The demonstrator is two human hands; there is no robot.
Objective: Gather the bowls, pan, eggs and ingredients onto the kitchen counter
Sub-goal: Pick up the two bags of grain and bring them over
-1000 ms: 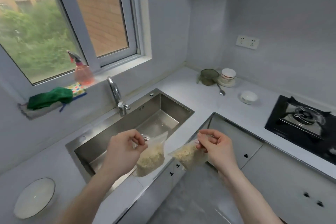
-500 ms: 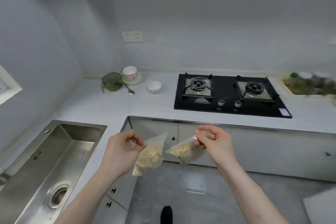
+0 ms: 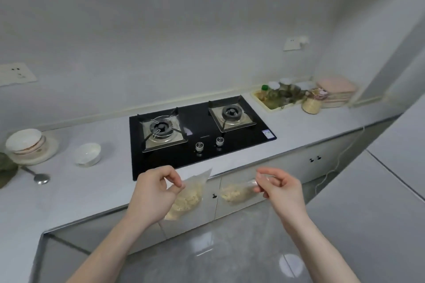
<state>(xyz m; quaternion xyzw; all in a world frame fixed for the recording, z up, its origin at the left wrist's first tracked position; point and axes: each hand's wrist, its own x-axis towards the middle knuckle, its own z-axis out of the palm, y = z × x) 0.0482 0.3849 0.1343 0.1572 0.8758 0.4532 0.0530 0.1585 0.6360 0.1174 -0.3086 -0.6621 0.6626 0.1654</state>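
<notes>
pinching clear bag in left hand, second bag in right hand

Left hand pinching bag, stove

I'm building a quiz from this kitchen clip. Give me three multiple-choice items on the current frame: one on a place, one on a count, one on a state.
1. Where does the spoon lie?
A. on the counter left of the hob
B. on a burner
C. in the tray

2. How many knobs does the hob have?
A. one
B. two
C. four

3. What is the left hand doing?
A. hanging idle
B. pressing a knob
C. pinching a bag of pale crumbs

Answers: 1 A, it lies near the small white bowl; 2 B, two silver knobs sit at the front; 3 C, its fingertips pinch the bag's top.
</notes>
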